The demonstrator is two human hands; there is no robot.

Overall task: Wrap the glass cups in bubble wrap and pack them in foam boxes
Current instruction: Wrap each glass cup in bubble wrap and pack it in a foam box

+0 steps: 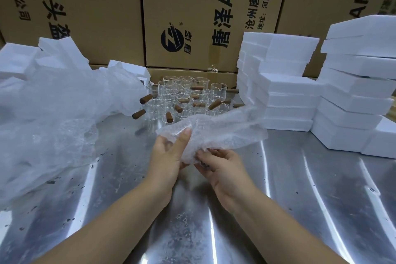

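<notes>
Both my hands hold one sheet of bubble wrap (222,126) above the middle of the steel table. My left hand (169,156) grips its left edge, forefinger stretched up along the sheet. My right hand (216,165) pinches the sheet's lower edge from below, fingers curled into it. Whether a cup sits inside the sheet cannot be seen. Behind the sheet stand several clear glass cups (184,94) with brown wooden handles, clustered at the table's back. White foam boxes (287,90) are stacked at the back right.
A big loose heap of bubble wrap (55,111) covers the table's left side, with foam pieces (17,60) behind it. More foam boxes (355,96) are piled at the far right. Brown cardboard cartons (192,17) wall off the back. The steel table (192,221) reaches to the near edge.
</notes>
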